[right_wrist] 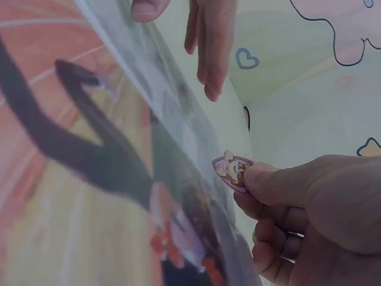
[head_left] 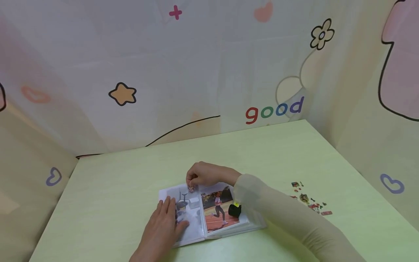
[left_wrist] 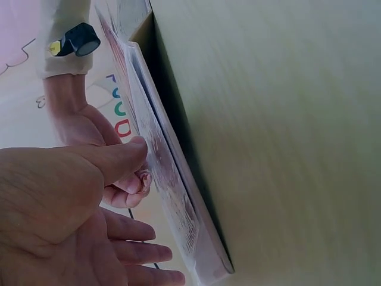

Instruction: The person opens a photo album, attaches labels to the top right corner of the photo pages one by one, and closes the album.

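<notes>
An open photo album [head_left: 209, 213] lies on the pale green table [head_left: 131, 189]. Its right page shows a runner on a red track [head_left: 218, 213]; its left page holds a greyish photo [head_left: 190, 203]. My left hand [head_left: 163, 227] lies flat with straight fingers on the left page, and my left fingers [right_wrist: 208, 47] show at the top of the right wrist view. My right hand [head_left: 199, 176] hovers over the top of the left page and pinches a small sticker [right_wrist: 231, 168] between thumb and fingers. The sticker [head_left: 191, 188] nearly touches the page. The album's edge [left_wrist: 172, 179] fills the left wrist view.
A sticker sheet with several small stickers [head_left: 309, 199] lies on the table to the right of the album. A patterned cloth wall [head_left: 209, 72] with the word "good" encloses the table at the back and both sides. A black wrist device [head_left: 234, 210] sits on my right sleeve.
</notes>
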Demonstrator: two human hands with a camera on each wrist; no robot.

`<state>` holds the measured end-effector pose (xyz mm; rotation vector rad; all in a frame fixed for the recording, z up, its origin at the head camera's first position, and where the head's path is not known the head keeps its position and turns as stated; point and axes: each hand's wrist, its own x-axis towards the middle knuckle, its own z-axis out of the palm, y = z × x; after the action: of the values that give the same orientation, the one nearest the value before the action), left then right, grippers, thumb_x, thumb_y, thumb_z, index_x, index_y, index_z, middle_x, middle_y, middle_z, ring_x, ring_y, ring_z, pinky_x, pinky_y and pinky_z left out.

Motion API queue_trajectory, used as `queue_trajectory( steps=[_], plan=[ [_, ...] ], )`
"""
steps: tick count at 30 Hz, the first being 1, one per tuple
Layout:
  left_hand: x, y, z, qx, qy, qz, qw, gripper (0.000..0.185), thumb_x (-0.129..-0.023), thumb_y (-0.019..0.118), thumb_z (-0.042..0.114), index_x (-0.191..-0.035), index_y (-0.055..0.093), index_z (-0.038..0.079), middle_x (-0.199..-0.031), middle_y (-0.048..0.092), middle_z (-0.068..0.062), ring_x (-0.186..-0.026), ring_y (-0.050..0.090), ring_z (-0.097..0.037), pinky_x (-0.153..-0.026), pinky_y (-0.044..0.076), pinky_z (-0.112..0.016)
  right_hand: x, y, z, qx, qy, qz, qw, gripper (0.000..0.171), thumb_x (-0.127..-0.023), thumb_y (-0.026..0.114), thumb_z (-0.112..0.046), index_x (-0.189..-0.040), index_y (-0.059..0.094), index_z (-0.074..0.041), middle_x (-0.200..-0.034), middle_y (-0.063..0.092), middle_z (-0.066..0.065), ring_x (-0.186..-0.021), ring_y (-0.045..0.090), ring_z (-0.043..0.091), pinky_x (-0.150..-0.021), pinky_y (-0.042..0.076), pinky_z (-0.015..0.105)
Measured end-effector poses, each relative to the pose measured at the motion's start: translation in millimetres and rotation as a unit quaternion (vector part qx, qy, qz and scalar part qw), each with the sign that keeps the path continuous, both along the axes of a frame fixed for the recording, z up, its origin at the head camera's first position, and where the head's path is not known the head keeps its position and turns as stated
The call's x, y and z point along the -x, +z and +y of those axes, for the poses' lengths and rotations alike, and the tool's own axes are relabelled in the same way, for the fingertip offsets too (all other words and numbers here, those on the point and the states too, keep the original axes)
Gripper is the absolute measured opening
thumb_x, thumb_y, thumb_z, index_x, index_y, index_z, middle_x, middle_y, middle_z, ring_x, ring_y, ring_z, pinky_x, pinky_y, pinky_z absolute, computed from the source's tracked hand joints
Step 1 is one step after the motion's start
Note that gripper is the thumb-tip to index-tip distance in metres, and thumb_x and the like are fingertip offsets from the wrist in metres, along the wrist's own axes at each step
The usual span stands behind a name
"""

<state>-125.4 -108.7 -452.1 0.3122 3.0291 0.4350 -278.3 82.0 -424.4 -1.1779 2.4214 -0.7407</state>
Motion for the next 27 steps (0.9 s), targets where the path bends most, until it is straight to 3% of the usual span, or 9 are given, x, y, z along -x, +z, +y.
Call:
queue_trajectory(
  steps=[13, 20, 27],
  plan=[
    [1.2, -2.2, 8, -0.001, -0.006, -0.029, 0.9996, 0.083, -0.095, 0.073, 0.043, -0.151, 0.042, -0.01, -0.158, 0.037, -0.031, -0.147, 0.031, -0.051, -0.118, 0.03, -0.059, -4.9, -12.2, -9, -0.044, -0.019, 0.079, 0.996, 0.012, -0.101, 0.068, -0.01, -0.095, 0.076, -0.017, -0.087, 0.067, -0.012, -0.082, 0.059, 0.005, -0.082, 0.05, 0.022],
    [2.0, -2.5, 14, 0.01, 0.003, -0.047, 0.9989, 0.087, -0.093, 0.075, 0.046, -0.152, 0.041, -0.009, -0.16, 0.036, -0.029, -0.149, 0.029, -0.049, -0.119, 0.029, -0.057, -11.3, -11.7, -9, -0.06, -0.037, 0.116, 0.991, 0.018, -0.102, 0.068, -0.015, -0.117, 0.076, -0.012, -0.106, 0.07, -0.004, -0.095, 0.061, 0.01, -0.093, 0.052, 0.027],
    [1.2, -0.3, 17, -0.003, 0.006, -0.043, 0.999, 0.087, -0.094, 0.074, 0.046, -0.152, 0.04, -0.01, -0.16, 0.035, -0.03, -0.148, 0.029, -0.05, -0.118, 0.031, -0.058, -20.0, -0.9, 1, -0.034, -0.052, 0.169, 0.984, 0.022, -0.102, 0.065, -0.009, -0.122, 0.074, -0.006, -0.121, 0.071, 0.005, -0.117, 0.063, 0.02, -0.105, 0.049, 0.033]
  ],
)
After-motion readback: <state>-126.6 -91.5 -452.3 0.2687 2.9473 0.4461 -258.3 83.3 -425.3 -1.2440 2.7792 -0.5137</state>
